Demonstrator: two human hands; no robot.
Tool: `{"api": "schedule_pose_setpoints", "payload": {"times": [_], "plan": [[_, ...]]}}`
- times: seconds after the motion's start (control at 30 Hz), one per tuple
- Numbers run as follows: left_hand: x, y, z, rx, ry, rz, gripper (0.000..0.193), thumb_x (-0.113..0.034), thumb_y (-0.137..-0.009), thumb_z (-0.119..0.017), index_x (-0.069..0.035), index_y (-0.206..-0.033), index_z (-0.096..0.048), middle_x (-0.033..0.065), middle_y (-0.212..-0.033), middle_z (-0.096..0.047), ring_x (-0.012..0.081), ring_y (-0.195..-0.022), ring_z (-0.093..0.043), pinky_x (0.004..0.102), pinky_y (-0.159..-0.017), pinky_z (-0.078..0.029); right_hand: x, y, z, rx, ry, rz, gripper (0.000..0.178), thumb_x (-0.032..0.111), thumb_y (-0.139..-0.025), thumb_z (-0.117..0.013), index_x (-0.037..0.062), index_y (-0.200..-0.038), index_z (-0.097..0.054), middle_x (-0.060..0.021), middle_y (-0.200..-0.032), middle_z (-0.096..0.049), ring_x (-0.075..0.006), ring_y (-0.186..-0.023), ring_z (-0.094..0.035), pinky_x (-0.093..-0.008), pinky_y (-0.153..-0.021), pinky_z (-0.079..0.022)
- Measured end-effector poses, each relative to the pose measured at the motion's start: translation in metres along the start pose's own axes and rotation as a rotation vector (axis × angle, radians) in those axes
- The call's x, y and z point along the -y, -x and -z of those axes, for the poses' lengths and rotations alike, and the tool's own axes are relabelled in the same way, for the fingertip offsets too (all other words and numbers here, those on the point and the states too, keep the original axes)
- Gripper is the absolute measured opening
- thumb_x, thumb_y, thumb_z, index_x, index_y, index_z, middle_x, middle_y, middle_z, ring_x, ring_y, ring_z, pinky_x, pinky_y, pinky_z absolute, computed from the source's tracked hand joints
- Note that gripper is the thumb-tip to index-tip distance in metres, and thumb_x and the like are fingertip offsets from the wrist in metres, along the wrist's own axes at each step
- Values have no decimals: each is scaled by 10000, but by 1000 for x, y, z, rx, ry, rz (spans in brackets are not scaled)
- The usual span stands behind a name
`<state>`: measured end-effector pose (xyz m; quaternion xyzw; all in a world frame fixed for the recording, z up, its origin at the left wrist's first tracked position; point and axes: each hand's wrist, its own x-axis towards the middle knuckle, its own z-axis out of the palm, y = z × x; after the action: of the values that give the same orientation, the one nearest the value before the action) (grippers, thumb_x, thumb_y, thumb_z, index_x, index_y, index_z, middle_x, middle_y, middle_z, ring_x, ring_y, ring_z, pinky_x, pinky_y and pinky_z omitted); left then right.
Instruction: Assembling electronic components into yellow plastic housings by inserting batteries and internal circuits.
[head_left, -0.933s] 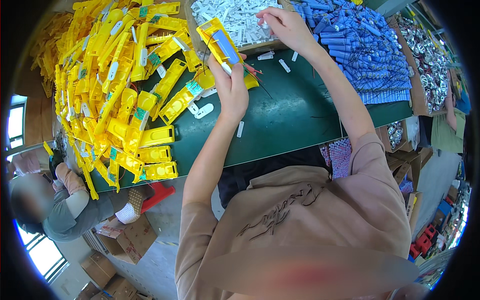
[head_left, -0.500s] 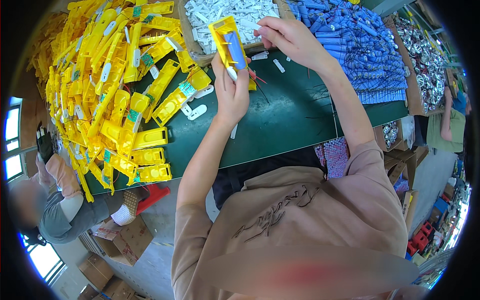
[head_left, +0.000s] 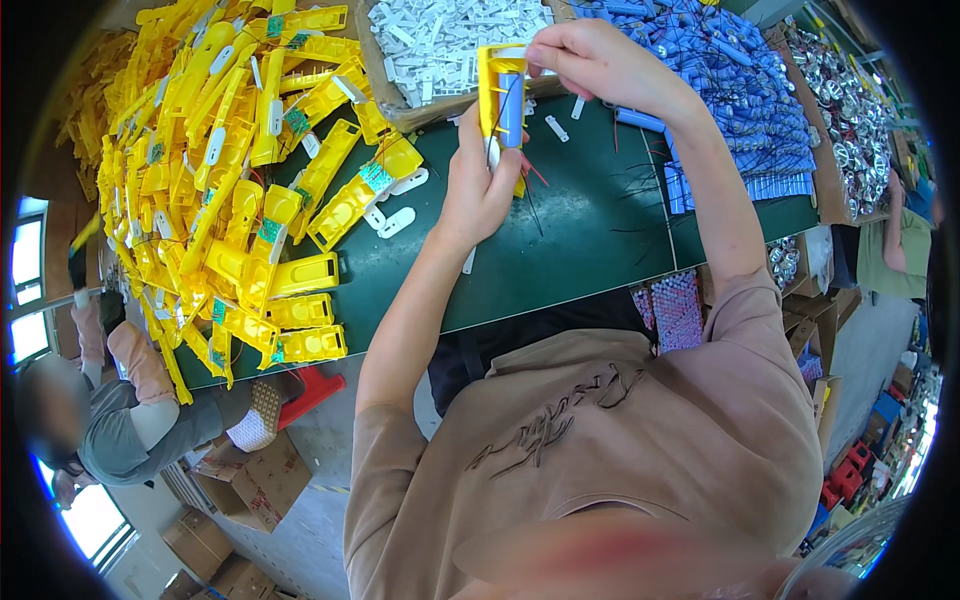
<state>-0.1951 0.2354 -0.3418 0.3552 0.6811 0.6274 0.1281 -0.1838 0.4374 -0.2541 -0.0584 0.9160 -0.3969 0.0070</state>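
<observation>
My left hand [head_left: 474, 190] is wrapped round the lower part of a yellow plastic housing [head_left: 488, 100], held upright above the table with its hollow side showing. A blue cylindrical battery [head_left: 511, 110] sits inside it, and thin red and black wires hang from the lower end. At the housing's top end, my right hand [head_left: 580, 62] pinches a small white plastic piece [head_left: 513, 52] between thumb and fingers. The piece lies against or just over that end; whether it is seated cannot be made out.
A box of white plastic pieces [head_left: 420, 112] stands behind my hands. Yellow housings [head_left: 235, 200] with green circuit boards are heaped left, blue wired batteries [head_left: 720, 100] right. Beyond them is a box of silvery parts [head_left: 860, 150]. A co-worker [head_left: 130, 420] is at far left.
My left hand has moved right with the housing, which now stands more upright. My right hand has brought the white piece to the housing's top end. The co-worker's arm at left has shifted.
</observation>
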Motion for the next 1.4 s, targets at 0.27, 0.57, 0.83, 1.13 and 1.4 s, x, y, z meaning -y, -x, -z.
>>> {"api": "schedule_pose_setpoints", "payload": {"times": [0.27,0.57,0.83,1.13,1.4], "plan": [[1,-1,0,98,92,70,502,-30,-857,-417,-1,-1328,-244,140,-1008,-543,163,-795,-569,305,-732,-483,-16,-3,2,-18,154,88,283,279,-919,-511,15,-863,-598,-10,-614,-524,-76,-548,-451,-252,-503,-344],[-12,-4,6,240,452,212,490,-79,-851,-432,-26,-1313,-276,136,-979,-550,188,-775,-590,311,-700,-499,-38,-6,-16,-14,-251,197,289,235,-946,-485,48,-1158,-546,-31,-924,-592,-93,-813,-557,-246,-682,-461],[-23,-14,4,60,630,262,448,-174,-864,-431,-50,-1271,-291,158,-964,-553,235,-685,-617,356,-554,-544,-5,7,-50,-169,-766,33,459,257,-898,-576,89,-1304,-443,-33,-963,-582,-68,-806,-531,-198,-622,-442],[-53,5,66,13,-136,90,561,-184,-911,-516,-55,-1371,-221,155,-1131,-556,207,-1020,-560,320,-857,-444,-33,-16,1,-343,-859,-63,606,230,-824,-671,29,-1317,-381,-71,-1051,-589,-140,-978,-566,-286,-840,-449],[-56,28,184,51,-1446,294,543,-248,-783,-665,-36,-1238,-459,133,-1111,-553,288,-1021,-535,378,-856,-439,-228,-92,145,-575,-641,-214,482,261,-827,-673,28,-1207,-490,-62,-1035,-594,-146,-937,-580,-294,-814,-458]]}}
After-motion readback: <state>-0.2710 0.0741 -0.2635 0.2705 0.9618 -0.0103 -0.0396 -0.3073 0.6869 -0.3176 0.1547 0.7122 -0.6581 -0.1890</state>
